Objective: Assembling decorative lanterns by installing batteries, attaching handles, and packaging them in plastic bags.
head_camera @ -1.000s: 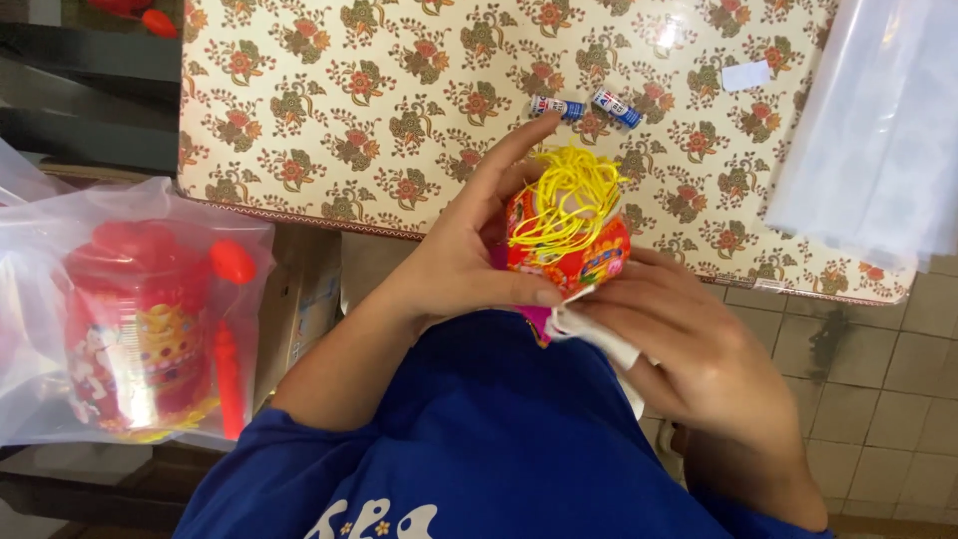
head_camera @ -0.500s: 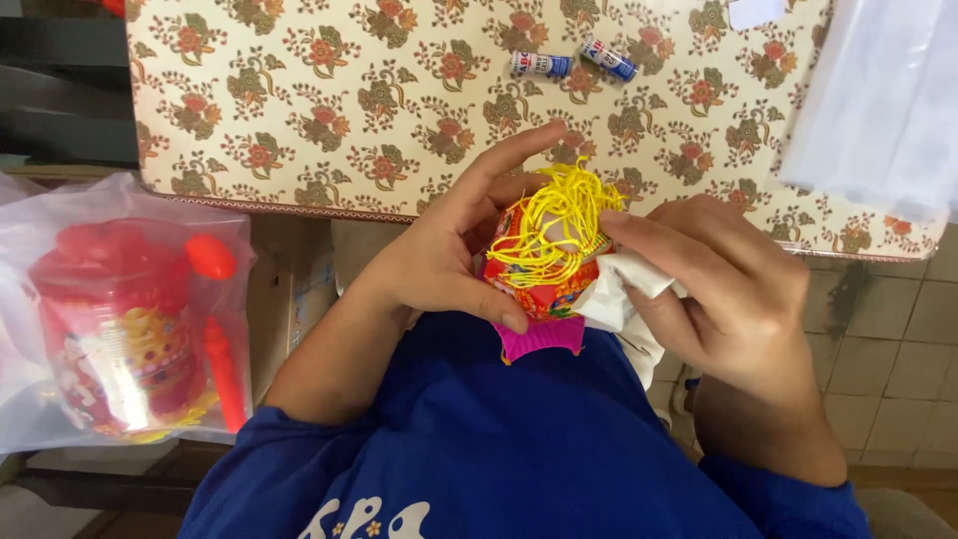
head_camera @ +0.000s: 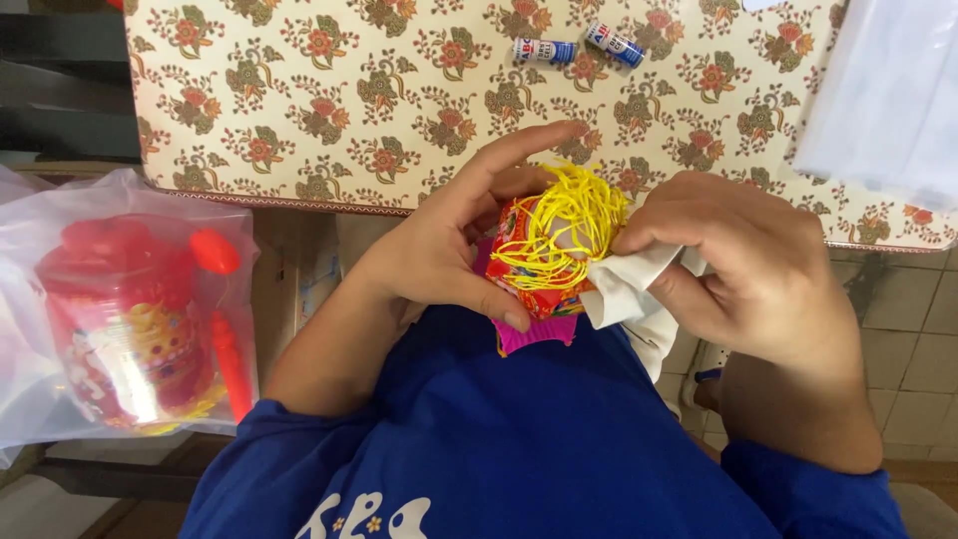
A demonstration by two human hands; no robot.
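Yellow string covers most of a small red toy (head_camera: 544, 255), held at frame centre below the floral counter (head_camera: 329, 90). Left hand (head_camera: 444, 255) fingers grip it from 9 o'clock, hiding its side. Right hand (head_camera: 743, 265) fingers pinch a white cloth (head_camera: 624, 294) at 3 o'clock, apparently touching the toy; its lower part is hidden.

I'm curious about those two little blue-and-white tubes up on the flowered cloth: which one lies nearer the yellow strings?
The right tube, tilted with its lower end pointing down-right, lies slightly nearer the yellow strings. The left tube lies almost level, farther left.
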